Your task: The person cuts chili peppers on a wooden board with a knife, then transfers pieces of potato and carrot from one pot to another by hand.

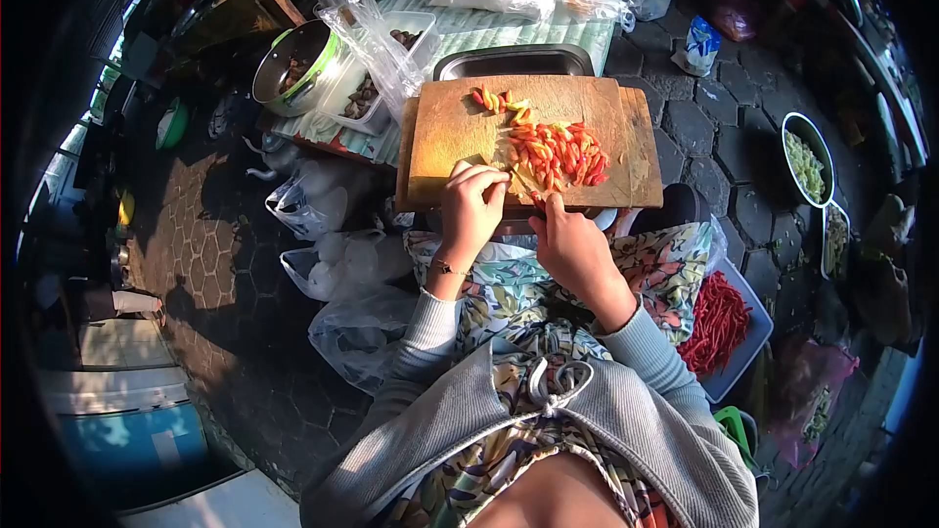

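A wooden cutting board (452, 117) lies in front of me, with a pile of red and orange chillies (562, 154) on its right half. A short row of chillies (494, 100) sits near its far edge. My left hand (473, 207) rests at the board's near edge, its fingers pinched together; whatever is between them is too small to make out. My right hand (575, 246) is closed around the handle of a small knife (526, 182). The blade points away from me towards the left fingertips, beside the pile, and most of the handle is hidden in the fist.
A blue tub of long red chillies (719, 328) stands by my right leg. Plastic bags (342, 269) sit to my left. Beyond the board is a table (460, 24) with containers, a green-rimmed pot (298, 64) and bags. A pan of chopped pale-green food (804, 164) is far right.
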`<state>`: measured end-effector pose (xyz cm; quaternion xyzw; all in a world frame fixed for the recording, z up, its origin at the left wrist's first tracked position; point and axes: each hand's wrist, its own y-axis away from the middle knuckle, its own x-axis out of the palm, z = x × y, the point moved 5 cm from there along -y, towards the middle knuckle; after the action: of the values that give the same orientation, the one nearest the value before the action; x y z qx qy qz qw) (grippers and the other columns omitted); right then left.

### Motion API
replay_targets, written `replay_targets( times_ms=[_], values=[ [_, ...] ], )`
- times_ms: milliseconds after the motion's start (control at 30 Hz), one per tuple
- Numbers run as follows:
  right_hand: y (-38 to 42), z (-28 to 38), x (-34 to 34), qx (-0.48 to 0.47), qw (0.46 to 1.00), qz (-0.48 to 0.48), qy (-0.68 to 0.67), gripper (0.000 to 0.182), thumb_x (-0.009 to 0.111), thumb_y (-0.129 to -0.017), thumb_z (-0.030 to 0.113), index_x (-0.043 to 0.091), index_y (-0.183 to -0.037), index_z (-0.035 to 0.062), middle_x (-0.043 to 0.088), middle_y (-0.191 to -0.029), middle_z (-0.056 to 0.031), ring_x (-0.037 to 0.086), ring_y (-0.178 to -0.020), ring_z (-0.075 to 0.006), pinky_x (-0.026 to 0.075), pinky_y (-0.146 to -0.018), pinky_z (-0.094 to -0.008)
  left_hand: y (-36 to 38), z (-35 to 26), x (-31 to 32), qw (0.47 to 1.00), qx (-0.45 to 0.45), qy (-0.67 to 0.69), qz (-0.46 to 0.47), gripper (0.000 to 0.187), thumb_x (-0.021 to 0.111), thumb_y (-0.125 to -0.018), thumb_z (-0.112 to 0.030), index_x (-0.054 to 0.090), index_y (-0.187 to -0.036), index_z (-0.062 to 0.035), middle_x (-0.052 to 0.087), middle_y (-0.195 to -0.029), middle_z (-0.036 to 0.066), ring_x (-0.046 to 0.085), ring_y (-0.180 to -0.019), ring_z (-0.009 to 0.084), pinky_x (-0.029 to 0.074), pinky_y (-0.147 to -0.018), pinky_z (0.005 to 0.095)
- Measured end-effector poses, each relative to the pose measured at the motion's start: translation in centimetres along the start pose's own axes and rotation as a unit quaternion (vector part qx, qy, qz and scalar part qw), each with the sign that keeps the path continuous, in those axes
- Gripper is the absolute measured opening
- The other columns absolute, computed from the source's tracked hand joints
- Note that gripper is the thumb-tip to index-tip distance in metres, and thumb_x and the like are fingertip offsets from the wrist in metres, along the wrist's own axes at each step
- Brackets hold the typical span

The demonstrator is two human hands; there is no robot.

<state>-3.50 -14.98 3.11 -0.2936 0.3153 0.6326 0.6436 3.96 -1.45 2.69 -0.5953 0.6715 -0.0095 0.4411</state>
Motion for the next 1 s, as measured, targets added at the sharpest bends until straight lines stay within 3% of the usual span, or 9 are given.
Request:
replay_targets(
  times_ms=[100,167,367,400,467,1000],
  values=[
    [0.7,-0.3,0.1,0.016,1.0,0.019,0.006,0.026,0.051,-0.089,0.019,0.043,-0.098,-0.0037,0.058,-0.06,-0.0251,0.058,-0.058,-0.0447,0.045,-0.052,-0.053,0.8,-0.2,0.5,0.999,-0.028,0.026,0.003,0.007,0.067,-0.07,0.0,0.065,-0.076,-0.002,0.065,-0.077,0.01,0.058,-0.074,0.0271,0.048,-0.069,0.0354],
    [0.5,-0.2,0.2,0.009,1.0,0.01,0.007,0.025,0.051,-0.089,0.019,0.044,-0.095,-0.0043,0.058,-0.06,-0.0255,0.058,-0.058,-0.0447,0.045,-0.052,-0.0529,0.5,-0.4,0.4,1.0,0.0,0.02,0.005,0.008,0.069,-0.069,0.002,0.066,-0.076,-0.0015,0.066,-0.078,0.008,0.056,-0.069,0.0201,0.044,-0.056,0.029],
    [0.0,0.3,0.5,0.01,1.0,0.018,0.013,0.025,0.052,-0.088,0.02,0.045,-0.09,-0.0032,0.059,-0.06,-0.0244,0.061,-0.058,-0.0411,0.049,-0.051,-0.0486,0.2,-0.2,0.1,0.999,0.021,0.013,-0.028,0.01,0.068,-0.069,0.004,0.064,-0.076,-0.0019,0.065,-0.077,0.008,0.055,-0.067,0.0205,0.042,-0.055,0.0292],
    [0.0,0.4,0.5,0.011,1.0,0.02,0.013,0.025,0.052,-0.088,0.02,0.045,-0.09,-0.0032,0.059,-0.06,-0.0244,0.061,-0.058,-0.0411,0.049,-0.051,-0.0486,0.2,-0.2,0.2,0.999,0.018,0.014,-0.027,0.01,0.068,-0.069,0.004,0.064,-0.076,-0.0019,0.065,-0.077,0.008,0.055,-0.067,0.0205,0.042,-0.055,0.0292],
    [0.1,0.7,0.6,0.033,0.998,0.03,0.034,0.024,0.053,-0.088,0.02,0.044,-0.089,-0.0024,0.06,-0.061,-0.0245,0.062,-0.059,-0.0404,0.05,-0.051,-0.0476,0.4,0.2,0.3,0.999,-0.026,0.023,-0.022,0.01,0.067,-0.068,0.002,0.061,-0.074,-0.002,0.063,-0.076,0.01,0.057,-0.075,0.0283,0.046,-0.069,0.0356],
    [4.4,-0.6,-2.0,0.027,0.996,0.062,0.057,0.025,0.051,-0.09,0.02,0.044,-0.09,-0.0039,0.059,-0.06,-0.024,0.061,-0.057,-0.0411,0.049,-0.051,-0.0479,0.4,0.1,0.2,0.998,-0.041,0.014,-0.043,0.007,0.068,-0.069,-0.002,0.062,-0.072,-0.0026,0.062,-0.072,0.011,0.056,-0.074,0.0301,0.044,-0.069,0.037]
  ],
)
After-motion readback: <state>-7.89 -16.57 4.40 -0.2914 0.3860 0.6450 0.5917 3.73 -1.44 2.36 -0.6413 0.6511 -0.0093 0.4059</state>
